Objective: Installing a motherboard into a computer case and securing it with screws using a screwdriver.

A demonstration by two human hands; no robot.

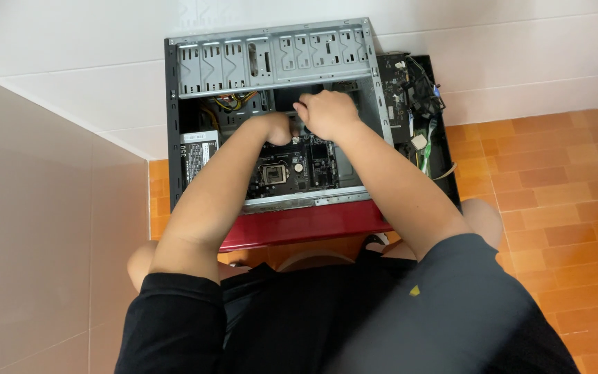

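Power supply (198, 149) sits left of the left hand (279, 129), partly under the drive cage (271, 59). Left hand is curled shut, its fingers and any contents hidden. Motherboard (292, 170) lies just below both hands inside the computer case (171, 104). Right hand (327, 113) is a loose fist; grip unclear. Front panel (423, 131) lies right of it.
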